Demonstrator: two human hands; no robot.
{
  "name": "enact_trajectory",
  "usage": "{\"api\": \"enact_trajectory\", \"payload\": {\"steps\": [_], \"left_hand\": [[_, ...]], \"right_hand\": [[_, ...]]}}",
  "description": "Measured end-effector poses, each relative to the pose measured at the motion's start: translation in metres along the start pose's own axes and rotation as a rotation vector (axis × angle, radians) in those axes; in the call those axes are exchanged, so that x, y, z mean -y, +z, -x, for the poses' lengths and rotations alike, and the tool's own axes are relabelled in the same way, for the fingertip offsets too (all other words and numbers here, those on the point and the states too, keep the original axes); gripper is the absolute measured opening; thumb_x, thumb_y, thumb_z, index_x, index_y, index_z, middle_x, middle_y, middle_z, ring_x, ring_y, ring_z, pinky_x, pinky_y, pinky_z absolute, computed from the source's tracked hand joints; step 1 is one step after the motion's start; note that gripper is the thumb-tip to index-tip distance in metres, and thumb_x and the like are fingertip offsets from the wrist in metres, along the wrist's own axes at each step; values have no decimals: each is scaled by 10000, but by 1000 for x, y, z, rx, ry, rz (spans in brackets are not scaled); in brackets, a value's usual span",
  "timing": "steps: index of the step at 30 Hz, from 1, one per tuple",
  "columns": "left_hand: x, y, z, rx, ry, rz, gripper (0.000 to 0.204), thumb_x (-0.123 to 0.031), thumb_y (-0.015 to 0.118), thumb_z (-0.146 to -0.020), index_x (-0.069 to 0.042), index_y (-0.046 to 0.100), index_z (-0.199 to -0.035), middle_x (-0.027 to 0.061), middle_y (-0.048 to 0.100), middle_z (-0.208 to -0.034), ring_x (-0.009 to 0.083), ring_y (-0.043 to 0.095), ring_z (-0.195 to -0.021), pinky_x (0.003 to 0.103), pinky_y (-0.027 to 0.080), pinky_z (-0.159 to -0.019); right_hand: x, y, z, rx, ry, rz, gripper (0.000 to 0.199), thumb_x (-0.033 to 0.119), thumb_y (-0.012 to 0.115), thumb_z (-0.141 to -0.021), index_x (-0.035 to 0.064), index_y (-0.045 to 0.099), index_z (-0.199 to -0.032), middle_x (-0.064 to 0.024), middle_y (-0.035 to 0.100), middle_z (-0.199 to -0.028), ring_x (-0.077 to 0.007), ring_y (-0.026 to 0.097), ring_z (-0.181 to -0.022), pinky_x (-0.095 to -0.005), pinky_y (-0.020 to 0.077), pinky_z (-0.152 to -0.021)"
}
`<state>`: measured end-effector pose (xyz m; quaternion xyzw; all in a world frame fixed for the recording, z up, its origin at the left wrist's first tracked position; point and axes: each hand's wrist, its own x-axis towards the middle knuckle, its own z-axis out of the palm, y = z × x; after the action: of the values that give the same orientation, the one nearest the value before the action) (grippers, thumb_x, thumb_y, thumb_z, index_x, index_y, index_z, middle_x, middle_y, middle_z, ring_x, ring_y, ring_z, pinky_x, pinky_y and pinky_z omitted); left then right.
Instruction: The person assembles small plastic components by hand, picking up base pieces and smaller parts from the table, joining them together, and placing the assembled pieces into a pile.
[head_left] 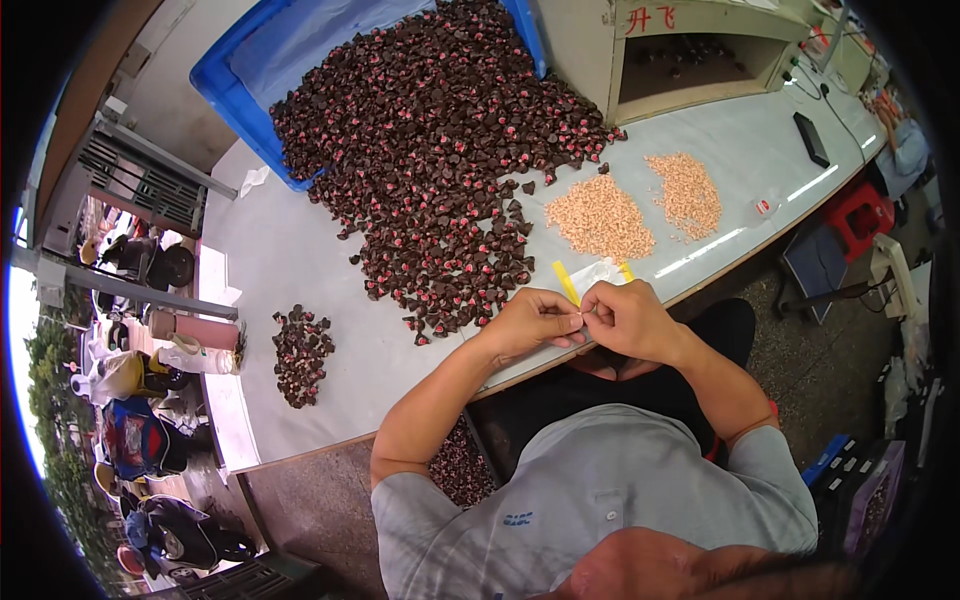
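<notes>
We go big to small. The grey table (300, 260) runs well beyond our fingers, and its near edge sits right under them. The big heap of dark red-capped parts (440, 150) spills from the tilted blue crate (225, 85) and ends just past our fingertips, nearly touching our left hand (528, 322). Risk: a wrist sweep drags parts off the near edge; some dark pieces already show in a bin below (462, 470).

Two tan piles of small pins (600, 215) lie beyond our right hand (632, 320), well apart from the fingers. A nudge could merge them or mix them into the dark heap.

A small sorted pile (300, 355) sits far out to the left of our fingers.

A yellow strip (566, 282) pokes up just behind the fingertips and could snag.

Both hands are pinched together, fingertips meeting on something tiny. We cannot tell what it is; it's hidden between the fingers (585, 315). A loose pinch there drops it past the table edge into our lap.
</notes>
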<state>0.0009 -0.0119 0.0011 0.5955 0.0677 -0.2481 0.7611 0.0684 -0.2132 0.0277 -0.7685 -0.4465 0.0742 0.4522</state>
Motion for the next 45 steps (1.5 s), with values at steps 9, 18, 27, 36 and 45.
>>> {"api": "enact_trajectory", "payload": {"steps": [9,18,27,36,45], "left_hand": [[-1,3,0,-20,-9,-91,197,-138,683,-909,27,690,-1017,106,707,-931,141,685,-840,247,571,-720],[-2,2,2,4,-11,-77,194,-128,687,-904,31,691,-1016,112,709,-916,149,689,-832,243,565,-709],[-3,3,3,11,-3,-57,201,-131,686,-905,35,687,-1018,119,708,-919,162,694,-844,249,569,-714],[1,1,-1,-10,60,-21,246,-59,688,-890,73,657,-1095,127,690,-1060,186,692,-944,267,561,-773],[-1,-3,1,-11,70,-32,282,-56,649,-916,75,619,-1164,131,672,-1098,186,686,-967,258,554,-782]], "right_hand": [[-1,1,2,-1,30,54,114,137,686,-783,57,617,-824,-57,605,-571,-234,618,-509,-344,467,-484],[-8,3,4,93,241,-305,73,43,672,-806,9,618,-840,6,537,-574,-51,481,-518,-229,383,-476],[-8,0,3,153,309,-403,51,10,653,-832,-5,614,-861,44,535,-628,-6,459,-578,-190,361,-499],[-10,-41,-23,91,-97,257,87,64,669,-745,73,595,-791,-89,608,-587,-299,613,-530,-388,463,-486],[-14,-45,-37,237,-207,768,78,114,642,-786,68,581,-804,-99,622,-611,-312,622,-547,-422,478,-513]]}}
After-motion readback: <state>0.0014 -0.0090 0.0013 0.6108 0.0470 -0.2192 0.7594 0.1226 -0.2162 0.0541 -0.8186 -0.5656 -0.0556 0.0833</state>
